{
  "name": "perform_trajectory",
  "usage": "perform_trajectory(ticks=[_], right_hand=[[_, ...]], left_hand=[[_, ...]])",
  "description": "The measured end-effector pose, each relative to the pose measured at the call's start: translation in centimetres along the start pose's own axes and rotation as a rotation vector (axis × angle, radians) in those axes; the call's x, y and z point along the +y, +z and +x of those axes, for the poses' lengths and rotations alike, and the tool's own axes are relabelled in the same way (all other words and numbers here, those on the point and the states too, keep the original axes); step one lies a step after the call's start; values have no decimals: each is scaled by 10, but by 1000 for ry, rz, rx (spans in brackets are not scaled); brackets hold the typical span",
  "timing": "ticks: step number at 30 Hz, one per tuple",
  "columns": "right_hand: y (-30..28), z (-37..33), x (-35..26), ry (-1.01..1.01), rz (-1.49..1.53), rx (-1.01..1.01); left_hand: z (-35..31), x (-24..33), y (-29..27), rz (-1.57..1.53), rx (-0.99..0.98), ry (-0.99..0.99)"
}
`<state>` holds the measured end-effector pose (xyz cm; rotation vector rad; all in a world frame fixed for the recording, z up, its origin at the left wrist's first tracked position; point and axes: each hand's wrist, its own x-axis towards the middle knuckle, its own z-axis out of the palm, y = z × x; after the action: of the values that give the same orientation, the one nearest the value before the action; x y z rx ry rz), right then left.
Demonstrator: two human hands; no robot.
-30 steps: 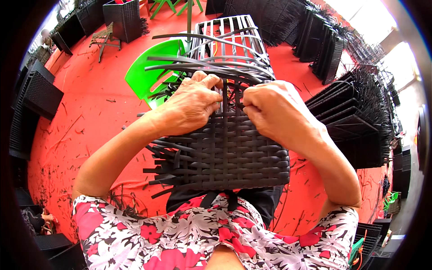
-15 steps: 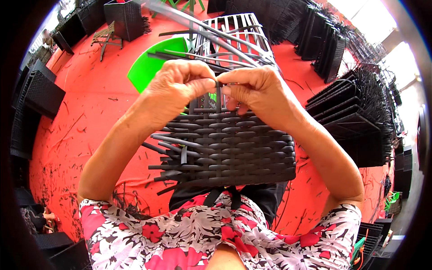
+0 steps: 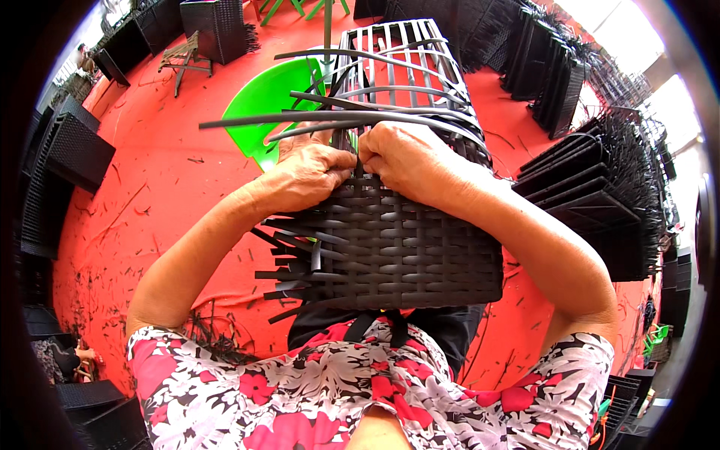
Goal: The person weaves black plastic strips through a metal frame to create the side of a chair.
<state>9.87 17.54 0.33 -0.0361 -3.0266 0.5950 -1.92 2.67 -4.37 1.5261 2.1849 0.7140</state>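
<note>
A dark rattan-like woven panel (image 3: 405, 255) lies over my lap, its lower part tightly woven and cut strip ends sticking out on the left. Both of my hands are at the upper edge of the weave, close together. My left hand (image 3: 311, 171) is closed, fingers bent around a dark upright strip. Beside it, my right hand (image 3: 405, 159) is curled with its fingertips pressed at the same spot; the fingers partly hide what they grip. Long loose strips (image 3: 330, 117) cross above my hands toward the left. Past them the bare slatted frame (image 3: 397, 60) extends away from me.
A bright green plastic chair (image 3: 255, 97) stands beyond my left hand. Dark woven panels (image 3: 585, 187) are stacked at the right, and more woven pieces (image 3: 79, 154) stand at the left. Strip scraps litter the red floor (image 3: 172, 202). A small folding stool (image 3: 184, 60) is farther off.
My hands have come down from above the weave to its upper edge. Long strips that were raised and blurred now lie lower, across the frame and above my hands.
</note>
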Motion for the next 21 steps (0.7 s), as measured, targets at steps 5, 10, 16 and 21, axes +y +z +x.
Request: perform_trajectory(ticks=[5,10,16,21], right_hand=[[1,-1,-4,-46,-65,20],[1,-88,-46,-368,-273,-10],[-26,-119,-19,-338,-56,212],[-49,-92,10,-18,-296,495]], left_hand=[[-7,-2,-14,-453,76,-154],[-78,-49,-59,-481,351,8],[-175,-141,-39,-429,696,-526],[-146,-44,-46,-610,864,-124]])
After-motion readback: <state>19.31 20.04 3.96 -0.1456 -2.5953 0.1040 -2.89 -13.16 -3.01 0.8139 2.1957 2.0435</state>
